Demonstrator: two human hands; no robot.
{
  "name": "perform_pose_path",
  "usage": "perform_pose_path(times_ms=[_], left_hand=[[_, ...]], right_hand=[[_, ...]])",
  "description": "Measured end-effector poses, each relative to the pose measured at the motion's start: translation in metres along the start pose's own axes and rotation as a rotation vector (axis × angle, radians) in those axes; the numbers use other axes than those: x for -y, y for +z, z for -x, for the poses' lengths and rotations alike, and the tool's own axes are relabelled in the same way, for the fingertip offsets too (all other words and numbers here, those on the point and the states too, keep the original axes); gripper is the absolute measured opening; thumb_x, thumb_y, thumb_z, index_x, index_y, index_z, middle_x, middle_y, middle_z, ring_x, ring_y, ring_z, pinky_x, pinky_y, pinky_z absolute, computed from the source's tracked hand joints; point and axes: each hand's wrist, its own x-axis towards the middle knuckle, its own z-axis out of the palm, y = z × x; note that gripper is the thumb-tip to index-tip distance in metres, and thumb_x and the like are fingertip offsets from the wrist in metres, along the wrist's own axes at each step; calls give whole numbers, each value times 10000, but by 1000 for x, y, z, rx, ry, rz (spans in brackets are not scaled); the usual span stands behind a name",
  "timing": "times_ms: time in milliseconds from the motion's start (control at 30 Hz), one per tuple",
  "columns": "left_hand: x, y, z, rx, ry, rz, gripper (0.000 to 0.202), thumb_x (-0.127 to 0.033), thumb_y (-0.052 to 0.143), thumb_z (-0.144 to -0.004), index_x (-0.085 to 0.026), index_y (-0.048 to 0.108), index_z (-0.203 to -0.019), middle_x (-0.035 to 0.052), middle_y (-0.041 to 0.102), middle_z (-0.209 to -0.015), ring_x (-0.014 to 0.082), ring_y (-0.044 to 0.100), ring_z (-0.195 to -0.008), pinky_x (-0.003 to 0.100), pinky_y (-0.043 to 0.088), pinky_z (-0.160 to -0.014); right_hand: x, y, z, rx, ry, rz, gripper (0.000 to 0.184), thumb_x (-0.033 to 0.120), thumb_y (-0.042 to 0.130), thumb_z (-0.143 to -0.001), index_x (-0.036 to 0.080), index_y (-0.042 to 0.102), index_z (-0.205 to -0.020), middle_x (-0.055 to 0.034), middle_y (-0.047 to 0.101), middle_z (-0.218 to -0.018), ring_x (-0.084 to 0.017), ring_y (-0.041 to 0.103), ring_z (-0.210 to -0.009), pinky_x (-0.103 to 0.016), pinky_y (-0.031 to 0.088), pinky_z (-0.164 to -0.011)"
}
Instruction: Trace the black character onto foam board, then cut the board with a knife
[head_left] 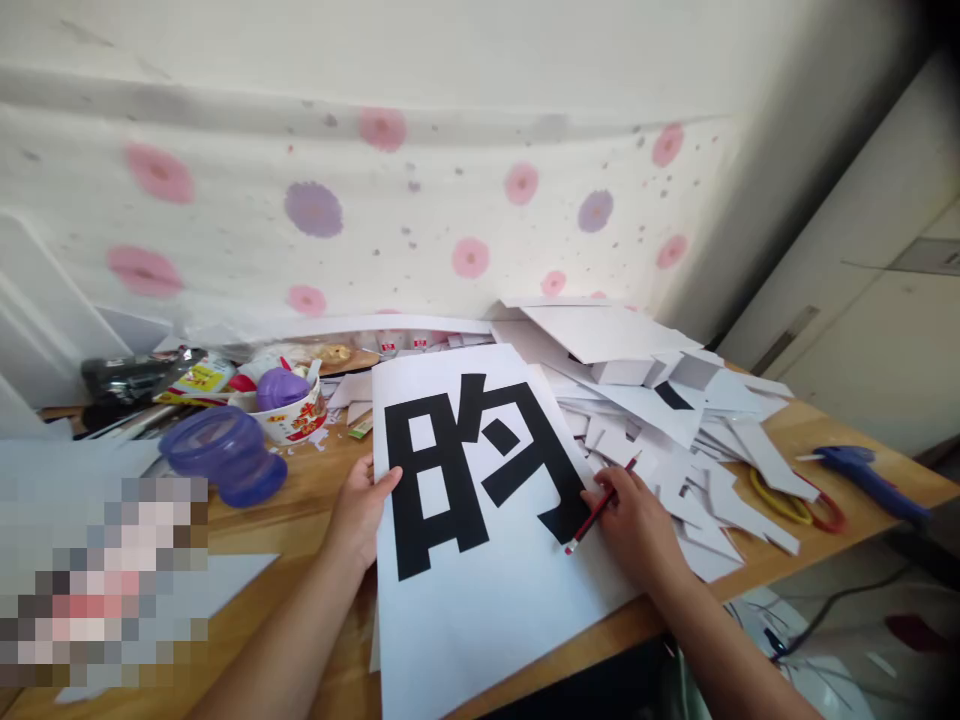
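Note:
A large white sheet of paper (pixel 487 630) printed with a bold black Chinese character lies in front of me, over the table's front edge. My left hand (pixel 364 510) grips its left edge, thumb on top beside the black strokes; the other fingers are hidden underneath. At the opposite edge is my right hand (pixel 637 525), its fingers closed around a dark red pencil (pixel 600 508). The pencil slants across the sheet, eraser end toward me. That hand also touches the sheet's right edge. Another white layer shows beneath the sheet at lower left.
White paper cutouts (pixel 720 490) pile up at right, with larger boards (pixel 611 332) behind. Yellow and red loop handles (pixel 829 512) and a blue glue gun (pixel 870 480) lie farther right. At left stand a translucent purple container (pixel 244 455) and a filled paper bowl (pixel 300 418).

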Motion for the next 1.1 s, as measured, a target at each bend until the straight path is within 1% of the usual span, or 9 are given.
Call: perform_pose_path(times_ms=[133,267,333,533,633,733,900,1033,1100], left_hand=[[1,0,-1,12,-30,10,442,-182,742,-620,-181,552,-1019,59,705,-826,217,677,-642,368,557,-614],[2,0,-2,4,-49,8,295,-236,717,-651,-162,589,-907,31,683,-714,183,646,-563,294,525,-534],[1,0,-1,-6,-49,6,264,-252,710,-655,-162,594,-874,18,675,-687,164,630,-540,268,509,-517],[-2,2,1,7,-45,-21,319,-279,744,-597,-153,608,-857,18,679,-707,161,635,-591,265,512,-566],[-2,1,0,24,-36,-52,345,-327,771,-570,-154,607,-820,10,669,-697,155,621,-586,263,499,-564],[-1,-2,-2,38,-21,-97,381,-388,785,-550,-147,613,-791,12,658,-680,155,604,-574,263,480,-557],[2,-6,-6,41,12,-175,371,-425,770,-555,-141,613,-736,7,629,-637,147,575,-569,244,439,-545],[4,-7,-5,52,40,-213,332,-431,734,-600,-149,587,-696,-10,593,-609,127,539,-549,228,403,-524],[3,-8,-2,49,55,-224,327,-442,712,-625,-153,569,-685,-20,570,-591,115,512,-524,222,383,-508]], right_hand=[[-6,-4,2,76,3,-65,179,329,454,-825,209,577,-875,-59,640,-871,-217,611,-773,-322,439,-703],[-8,-7,7,102,19,-67,149,320,462,-808,218,569,-828,-39,639,-821,-207,603,-740,-308,422,-678],[-8,-7,9,111,6,-58,139,300,448,-808,220,562,-809,-29,629,-798,-196,593,-713,-302,415,-667],[-12,-6,12,97,-30,-45,118,264,446,-787,217,554,-787,-19,614,-758,-181,574,-674,-284,400,-630],[-13,-6,14,103,-25,-37,117,242,445,-767,218,559,-764,-15,622,-744,-178,570,-658,-281,400,-619],[-13,-7,16,110,0,-38,138,240,452,-750,226,585,-785,-14,645,-763,-185,590,-660,-284,408,-612],[-17,-6,19,80,0,-79,166,297,477,-738,229,612,-806,-35,678,-794,-204,612,-662,-302,445,-614],[-27,-4,19,32,30,-84,290,411,501,-701,227,644,-874,-68,696,-872,-250,641,-712,-356,486,-648],[-32,-2,17,32,62,-109,354,474,522,-671,227,658,-885,-74,705,-860,-265,655,-701,-371,505,-640]])
